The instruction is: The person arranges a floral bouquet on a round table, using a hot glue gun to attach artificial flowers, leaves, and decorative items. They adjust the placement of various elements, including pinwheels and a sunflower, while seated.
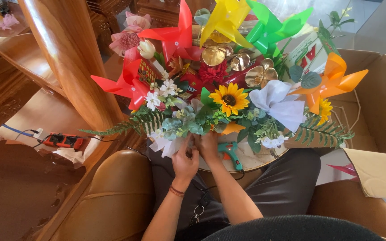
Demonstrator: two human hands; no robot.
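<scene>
A large decorated basket arrangement (228,89) rests on my lap: sunflowers, gold and red flowers, ferns, white ribbon bows and red, yellow, green and orange pinwheels. My left hand (185,161) and my right hand (207,145) are together at its near lower edge, fingers pressed up under the green leaves (188,126) and white ribbon (166,145). What the fingertips pinch is hidden by foliage. A green glue gun (229,152) lies just right of my right hand on the round base (255,161).
A curved wooden chair arm (68,58) rises at left. A red power strip (62,140) with cords lies on the wooden surface. An open cardboard box (380,102) stands at right. Brown leather seat cushions (117,196) flank my legs.
</scene>
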